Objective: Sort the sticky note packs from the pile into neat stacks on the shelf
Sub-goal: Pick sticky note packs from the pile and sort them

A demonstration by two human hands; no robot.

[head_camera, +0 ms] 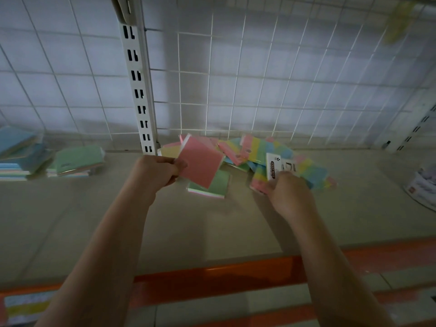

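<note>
Your left hand [157,172] has its grip clamped on a pink pack [201,165], held tilted just above a green pack [218,185] lying flat on the shelf [94,220]. Your right hand [289,192] pinches a striped pack [280,167] with a white label, at the near edge of the pile [250,149] against the wire grid [236,79]. Well to the left sit two stacks, green-topped [75,160] and blue-topped [17,149]. A slotted post [139,90] rises behind your left hand.

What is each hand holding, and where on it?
Left hand pinches the pink pack at its left edge; right hand grips the multicoloured pack by its near end.
</note>
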